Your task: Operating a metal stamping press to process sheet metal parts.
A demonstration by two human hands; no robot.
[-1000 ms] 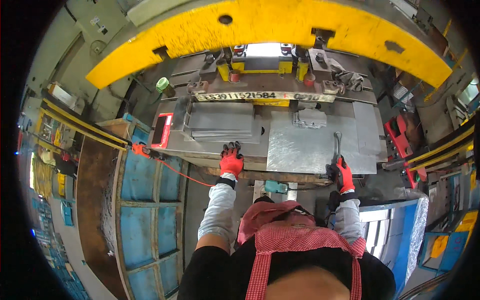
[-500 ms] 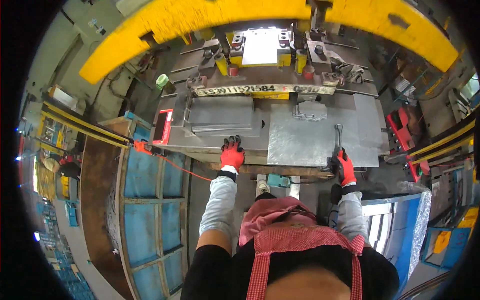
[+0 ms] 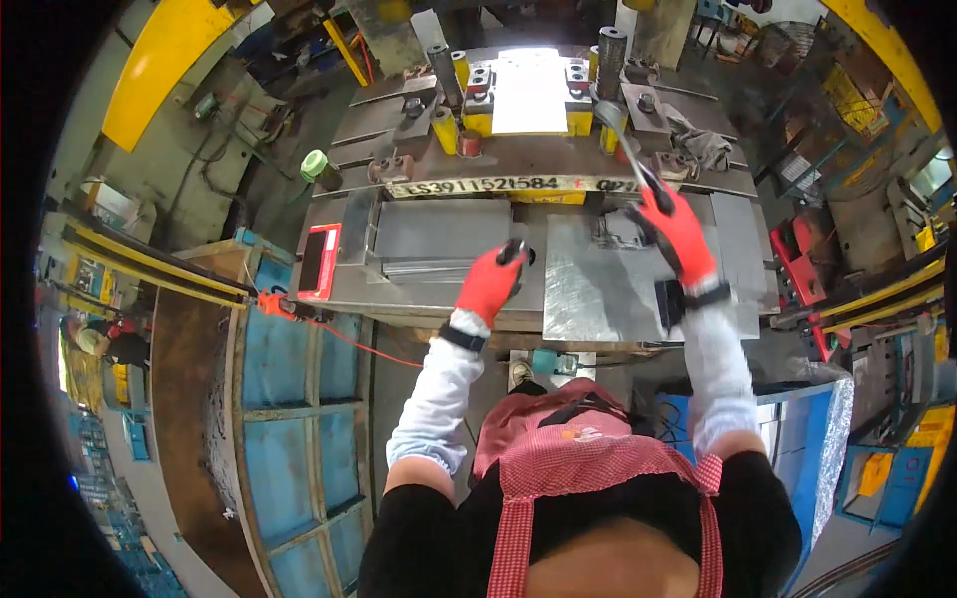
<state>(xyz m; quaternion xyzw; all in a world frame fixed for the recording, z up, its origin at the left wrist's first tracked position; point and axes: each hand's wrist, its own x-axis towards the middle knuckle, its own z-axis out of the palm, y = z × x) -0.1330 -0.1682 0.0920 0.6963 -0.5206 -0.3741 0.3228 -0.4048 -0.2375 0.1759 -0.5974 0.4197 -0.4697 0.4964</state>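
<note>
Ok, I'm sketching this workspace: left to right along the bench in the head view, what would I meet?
Red-edged dark panel, stack of grey sheets, large metal sheet, then, past the end, red equipment.

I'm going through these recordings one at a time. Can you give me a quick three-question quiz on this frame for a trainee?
1. Open: What does the right hand grip?

2. True or false: The stack of flat metal sheets lies to the right of the large metal plate.

3. Multiple choice: Toward which side of the press bed does the crumpled grey cloth lie, as the person sees it?
A) left
B) right
C) middle

Key:
1. A long metal hand tool with a rounded end.
2. False; the stack lies to the left of the plate.
3. B
</note>
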